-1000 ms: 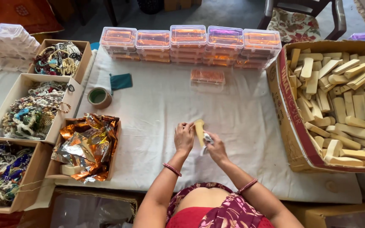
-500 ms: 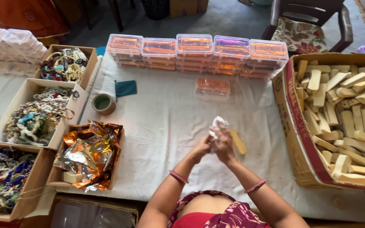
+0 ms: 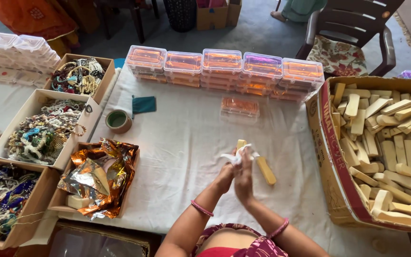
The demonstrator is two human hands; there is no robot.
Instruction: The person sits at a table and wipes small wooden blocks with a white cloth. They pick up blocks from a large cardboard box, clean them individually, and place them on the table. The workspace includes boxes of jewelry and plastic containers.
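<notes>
Both hands meet over the middle of the white-clothed surface [image 3: 181, 157], pressed close together: the left hand [image 3: 225, 175] and the right hand [image 3: 244, 178] are curled shut around a pale yellow bar [image 3: 240, 143] and a scrap of white wrapping [image 3: 236, 157], the bar's tip poking out toward twelve o'clock above the fingers. Exactly which hand bears the bar and which the wrapping cannot be told, since the fingers overlap. A second yellow bar [image 3: 266, 170] lies flat on the cloth just beside the right hand, toward two o'clock from it, its long axis running from ten o'clock down to four o'clock; the right hand is clearly the nearer one. Farther out at three o'clock stands a big cardboard box [image 3: 327, 157] heaped with similar pale bars, its near wall well apart from the hands. At twelve o'clock a single clear plastic case [image 3: 239, 107] sits ahead of a row of stacked clear cases [image 3: 224, 66]. Open cloth lies between the hands and these. At nine o'clock a box of crumpled foil wrappers [image 3: 98, 176] sits near the surface's left edge.
</notes>
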